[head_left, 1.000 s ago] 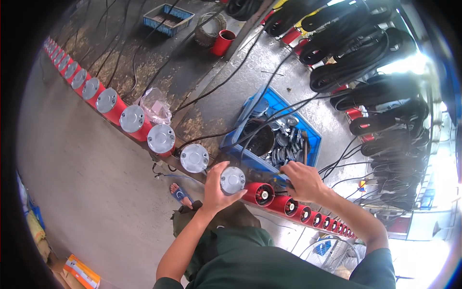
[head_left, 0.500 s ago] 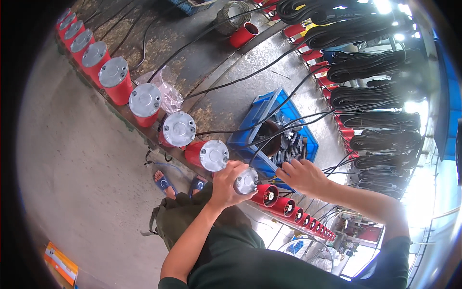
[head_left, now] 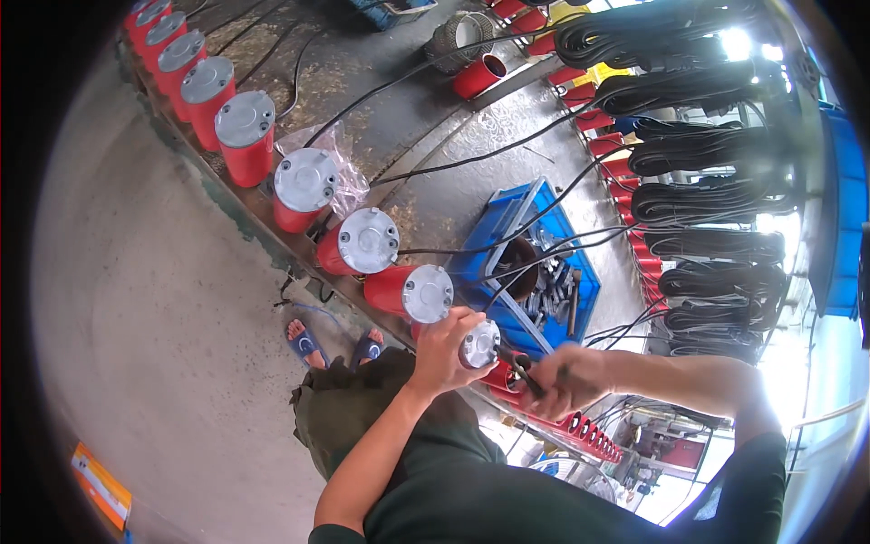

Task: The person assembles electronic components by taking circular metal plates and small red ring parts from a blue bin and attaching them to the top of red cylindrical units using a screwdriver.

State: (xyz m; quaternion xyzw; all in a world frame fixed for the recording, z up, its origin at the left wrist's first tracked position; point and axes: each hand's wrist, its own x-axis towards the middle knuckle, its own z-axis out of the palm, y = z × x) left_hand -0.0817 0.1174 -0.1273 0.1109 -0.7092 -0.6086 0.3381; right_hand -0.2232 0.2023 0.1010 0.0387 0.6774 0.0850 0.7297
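My left hand (head_left: 442, 352) is closed around a silver end cap (head_left: 480, 344) at the top of a red cylinder, whose body is mostly hidden behind the hand. To its right, my right hand (head_left: 573, 381) is blurred by motion, its fingers wrapped round a dark bar-like tool (head_left: 523, 370). One end of that tool reaches toward the cap's right edge; I cannot tell whether they touch. A capped red cylinder (head_left: 385, 290) stands just left of the held one. Open red cylinders (head_left: 575, 422) continue in a row to the right, partly behind my right hand.
A blue bin (head_left: 471, 245) of metal parts and a dark round container stands on the metal-topped table (head_left: 435, 195). More capped cylinders (head_left: 245, 136) line the table's near edge. Black cables cross the tabletop, and coiled cables (head_left: 707, 204) hang at the right. A clear plastic bag (head_left: 349, 177) lies behind the cylinders.
My right hand has moved down and nearer to me, from beside the blue bin toward the held cap; the dark tool now shows in it. My left hand keeps its hold while the view shifts slightly.
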